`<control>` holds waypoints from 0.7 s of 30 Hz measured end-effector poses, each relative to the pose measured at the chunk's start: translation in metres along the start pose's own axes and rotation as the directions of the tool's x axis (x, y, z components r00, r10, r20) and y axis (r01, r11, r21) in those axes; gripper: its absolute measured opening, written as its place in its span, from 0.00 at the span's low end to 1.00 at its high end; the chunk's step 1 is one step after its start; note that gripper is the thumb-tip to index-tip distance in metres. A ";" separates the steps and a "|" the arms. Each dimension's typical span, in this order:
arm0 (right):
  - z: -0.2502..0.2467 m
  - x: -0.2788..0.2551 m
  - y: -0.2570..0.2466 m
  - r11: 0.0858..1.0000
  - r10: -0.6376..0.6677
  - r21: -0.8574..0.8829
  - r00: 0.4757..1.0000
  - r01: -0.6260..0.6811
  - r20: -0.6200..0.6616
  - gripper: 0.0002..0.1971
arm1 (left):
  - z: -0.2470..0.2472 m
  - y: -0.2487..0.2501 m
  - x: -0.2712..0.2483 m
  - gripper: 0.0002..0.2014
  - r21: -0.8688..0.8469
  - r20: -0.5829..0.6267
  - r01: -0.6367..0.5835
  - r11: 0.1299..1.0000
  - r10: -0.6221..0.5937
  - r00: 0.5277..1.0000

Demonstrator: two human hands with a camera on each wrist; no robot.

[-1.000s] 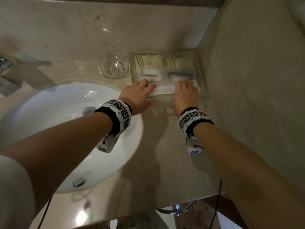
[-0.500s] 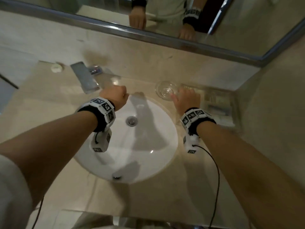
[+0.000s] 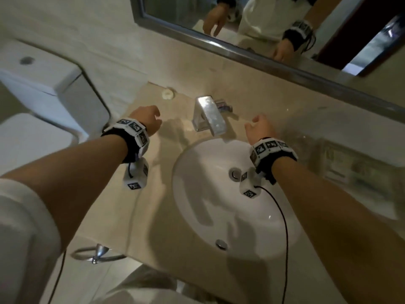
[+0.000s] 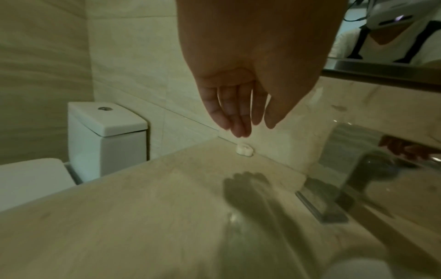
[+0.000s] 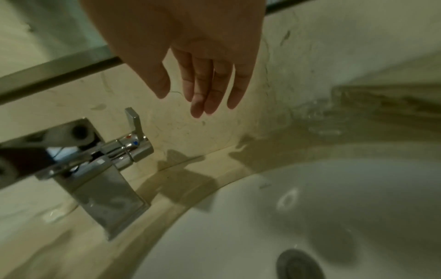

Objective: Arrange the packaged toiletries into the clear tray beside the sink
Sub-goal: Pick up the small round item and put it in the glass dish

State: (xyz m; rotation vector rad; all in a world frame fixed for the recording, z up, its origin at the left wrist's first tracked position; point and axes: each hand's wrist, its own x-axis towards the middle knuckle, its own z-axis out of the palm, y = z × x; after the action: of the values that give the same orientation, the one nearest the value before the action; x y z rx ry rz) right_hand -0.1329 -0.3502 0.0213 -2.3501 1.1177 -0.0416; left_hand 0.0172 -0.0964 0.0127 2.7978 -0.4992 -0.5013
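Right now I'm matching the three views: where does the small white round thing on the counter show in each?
Head: small white round thing at upper centre, by the back wall.
Left wrist: centre, just below the left hand's fingertips.
Right wrist: not in view.
Shared landmark: the chrome faucet.

Polished chrome faucet (image 3: 209,116), glossy white ceramic sink (image 3: 197,194), smooth beige marble-look counter (image 3: 122,207).

— What fills the top?
— A bare right hand (image 5: 190,56), fingers (image 5: 198,90) loosely extended, holding nothing, above beige marble counter (image 5: 190,136).
— Elsewhere?
— Square chrome faucet (image 5: 100,166) at nine o'clock; white oval basin (image 5: 334,207), metal drain (image 5: 299,264) at five.
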 end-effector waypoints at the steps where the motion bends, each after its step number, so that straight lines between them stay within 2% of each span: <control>1: 0.004 0.004 -0.006 0.995 0.048 0.092 0.999 -0.047 -0.010 0.16 | -0.004 -0.002 0.010 0.17 -0.027 -0.020 0.000 1.000 -0.001 1.000; 3: 0.013 0.011 -0.016 0.965 0.142 0.224 0.990 -0.134 -0.020 0.16 | -0.011 -0.005 0.032 0.19 -0.069 -0.048 -0.021 0.997 0.018 0.999; 6: 0.019 0.019 -0.023 0.939 0.222 0.271 0.975 -0.211 -0.012 0.17 | -0.009 -0.006 0.060 0.20 -0.091 -0.034 -0.053 0.994 0.050 0.998; 12: 0.040 0.048 -0.013 0.945 0.284 0.174 0.959 -0.277 -0.018 0.13 | 0.005 0.001 0.110 0.23 -0.048 0.035 -0.097 0.994 0.099 0.994; 14: 0.047 0.052 -0.007 0.940 0.321 0.130 0.947 -0.317 -0.010 0.15 | 0.012 0.003 0.125 0.25 -0.022 0.040 -0.140 0.990 0.141 0.989; 18: 0.060 0.058 0.006 0.923 0.369 0.135 0.929 -0.361 -0.040 0.15 | 0.024 0.006 0.154 0.27 0.022 0.106 -0.206 0.978 0.203 0.973; 21: 0.066 0.062 0.013 0.906 0.399 0.171 0.916 -0.387 -0.036 0.15 | 0.032 0.010 0.168 0.25 0.091 0.141 -0.245 0.965 0.231 0.963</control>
State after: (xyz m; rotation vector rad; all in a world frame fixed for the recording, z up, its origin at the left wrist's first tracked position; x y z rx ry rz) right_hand -0.0854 -0.3727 -0.0536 -1.9564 1.5446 -0.0667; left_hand 0.1508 -0.1746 -0.0617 2.7642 -0.9045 -0.6200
